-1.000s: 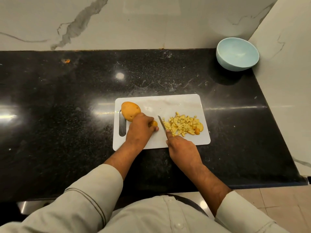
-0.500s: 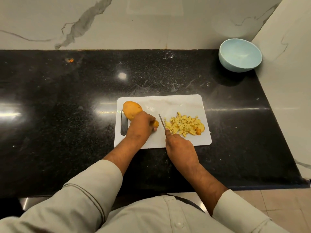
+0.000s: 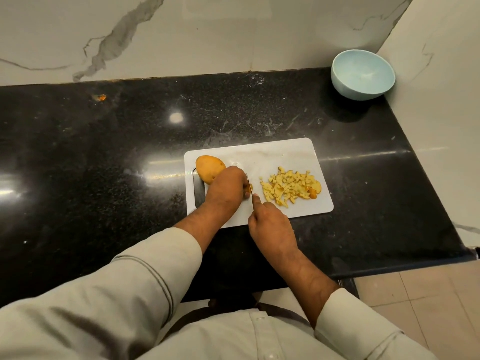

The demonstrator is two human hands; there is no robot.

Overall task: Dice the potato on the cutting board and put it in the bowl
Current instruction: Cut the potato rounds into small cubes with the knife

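The left hand [image 3: 226, 189] curls down over a small potato piece [image 3: 250, 188], that grip closed round it so only an orange edge peeks out at the fingertips. Right against those fingertips stands the knife [image 3: 248, 185], blade edge-on and thin. The right hand [image 3: 270, 224] holds it, grip wrapped round the handle, forefinger stretched along the top. All this happens on the white cutting board [image 3: 272, 154]. Behind the left grip, touching the back of the hand, lies a big uncut potato piece [image 3: 209, 168], skin up, beside the board's handle slot. To the right of the knife grip, a little apart, sits the heap of diced potato [image 3: 291, 187], pale yellow cubes with a few skin-on ends. Far beyond the right grip, in the corner of the black tabletop [image 3: 104, 157], waits the pale blue bowl [image 3: 363, 85].
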